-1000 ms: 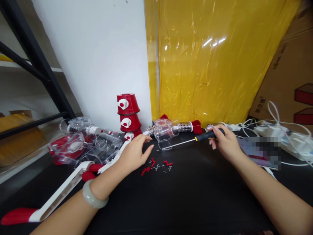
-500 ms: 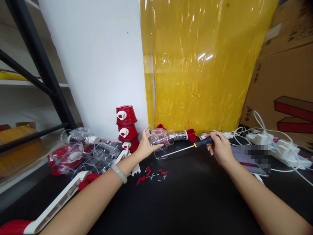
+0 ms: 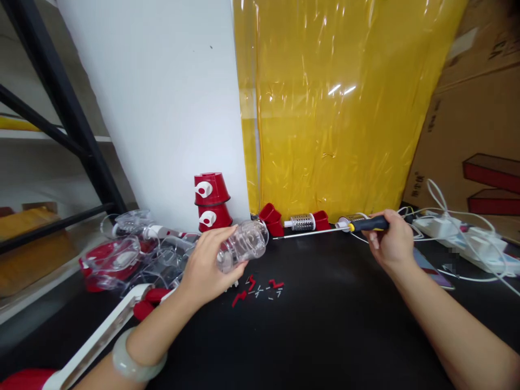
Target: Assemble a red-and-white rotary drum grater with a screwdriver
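Note:
My left hand is wrapped around a clear plastic cup-like part, which it holds tilted above the black table. In my right hand is a screwdriver with a black and yellow handle. Its long shaft points left, and the tip is a little to the right of the clear part, apart from it. Small red pieces and tiny white or metal bits lie on the table below the clear part.
Stacked red cups stand behind my left hand. Clear and red parts crowd the left, beside a long white arm. Metal drums and red pieces line the back. A power strip with white cables and a tablet are right.
My left hand has closed on the clear part and brought it nearer, off the spot by the back wall. My right hand has moved right with the screwdriver, its shaft now more level.

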Tool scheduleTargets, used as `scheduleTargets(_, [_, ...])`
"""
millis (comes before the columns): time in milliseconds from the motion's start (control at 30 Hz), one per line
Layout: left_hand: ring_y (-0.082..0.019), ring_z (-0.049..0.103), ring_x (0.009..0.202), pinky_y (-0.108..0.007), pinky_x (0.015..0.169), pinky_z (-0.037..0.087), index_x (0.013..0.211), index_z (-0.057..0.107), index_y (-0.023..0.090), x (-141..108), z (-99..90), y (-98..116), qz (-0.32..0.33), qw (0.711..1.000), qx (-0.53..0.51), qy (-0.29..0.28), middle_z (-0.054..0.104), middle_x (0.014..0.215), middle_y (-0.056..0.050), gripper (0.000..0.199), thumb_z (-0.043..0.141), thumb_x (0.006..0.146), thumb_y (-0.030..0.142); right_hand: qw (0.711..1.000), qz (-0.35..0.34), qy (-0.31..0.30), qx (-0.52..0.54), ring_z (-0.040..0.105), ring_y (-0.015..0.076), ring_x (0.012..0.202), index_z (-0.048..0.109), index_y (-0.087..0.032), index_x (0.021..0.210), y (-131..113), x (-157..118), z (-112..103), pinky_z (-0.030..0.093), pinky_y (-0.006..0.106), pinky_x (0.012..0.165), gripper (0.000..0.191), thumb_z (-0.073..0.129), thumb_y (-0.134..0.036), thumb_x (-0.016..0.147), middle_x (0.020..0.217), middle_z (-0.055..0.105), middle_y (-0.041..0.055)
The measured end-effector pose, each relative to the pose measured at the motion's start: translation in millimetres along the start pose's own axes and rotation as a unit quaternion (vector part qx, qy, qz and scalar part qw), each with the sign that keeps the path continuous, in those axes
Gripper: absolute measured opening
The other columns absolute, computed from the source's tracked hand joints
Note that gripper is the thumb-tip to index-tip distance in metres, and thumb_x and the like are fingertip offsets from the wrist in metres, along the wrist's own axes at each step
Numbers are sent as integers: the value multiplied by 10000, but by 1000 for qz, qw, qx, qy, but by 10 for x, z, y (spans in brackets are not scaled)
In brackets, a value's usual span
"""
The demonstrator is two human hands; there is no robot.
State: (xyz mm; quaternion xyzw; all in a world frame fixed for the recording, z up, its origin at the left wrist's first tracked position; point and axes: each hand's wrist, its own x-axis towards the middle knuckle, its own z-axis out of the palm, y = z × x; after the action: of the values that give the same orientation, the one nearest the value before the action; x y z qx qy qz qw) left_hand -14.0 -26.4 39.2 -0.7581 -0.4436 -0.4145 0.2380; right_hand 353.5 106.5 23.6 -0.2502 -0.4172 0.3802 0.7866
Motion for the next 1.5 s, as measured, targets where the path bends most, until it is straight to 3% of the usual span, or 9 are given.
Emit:
scheduleTargets(367, [-249, 583, 1136, -405, 992, 495, 1373, 468, 213, -107, -16, 13, 12, 999, 25, -35, 597, 1251, -106, 630, 711, 796, 285, 997, 13, -36, -65, 399, 89, 276, 588, -211, 657, 110, -106, 37, 237, 184, 214, 218, 648, -390, 765, 429, 511, -32])
scheduleTargets(900, [-241, 576, 1151, -402, 999, 488, 1377, 455, 200, -122, 15, 45, 4, 998, 34, -56, 600, 1266, -102, 619, 702, 822, 319, 997, 10, -39, -73, 385, 88, 257, 605, -210, 659, 72, -148, 80, 236, 179, 203, 213, 651, -393, 758, 390, 494, -37])
scheduleTargets(1500, [-256, 601, 1144, -421, 1005, 505, 1384, 444, 230, -113, 31, 36, 17, 998, 29, -51, 596, 1270, -100, 638, 715, 812, 311, 997, -10, -44, -65, 435, 68, 308, 592, -189, 681, 74, -128, 57, 268, 153, 211, 216, 662, -364, 786, 533, 564, -36])
